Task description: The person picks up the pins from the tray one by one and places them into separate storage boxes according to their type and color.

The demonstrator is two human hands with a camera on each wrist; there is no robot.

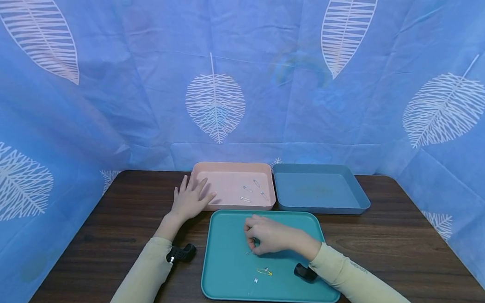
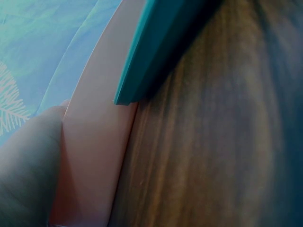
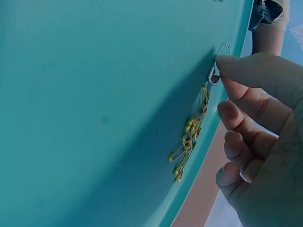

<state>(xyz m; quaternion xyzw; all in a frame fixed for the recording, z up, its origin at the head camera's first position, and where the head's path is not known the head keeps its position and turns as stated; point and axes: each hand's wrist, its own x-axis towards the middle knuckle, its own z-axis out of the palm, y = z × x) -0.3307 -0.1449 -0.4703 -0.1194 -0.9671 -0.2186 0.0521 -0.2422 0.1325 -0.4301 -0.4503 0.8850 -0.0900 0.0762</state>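
Note:
My right hand is over the teal tray, pinching a silver safety pin between thumb and index finger, while the other fingers curl loosely. Close by in the right wrist view lies a small heap of gold safety pins, largely hidden by the hand in the head view. A yellow-gold safety pin and a small silver-white piece lie nearer the tray's front. With fingers spread, my left hand rests at the left front corner of the pink tray, touching its wall.
Several silver safety pins lie in the right half of the pink tray. Right of it stands a blue tray. Both are behind the teal tray on the dark wooden table, with a leaf-patterned blue cloth hanging behind.

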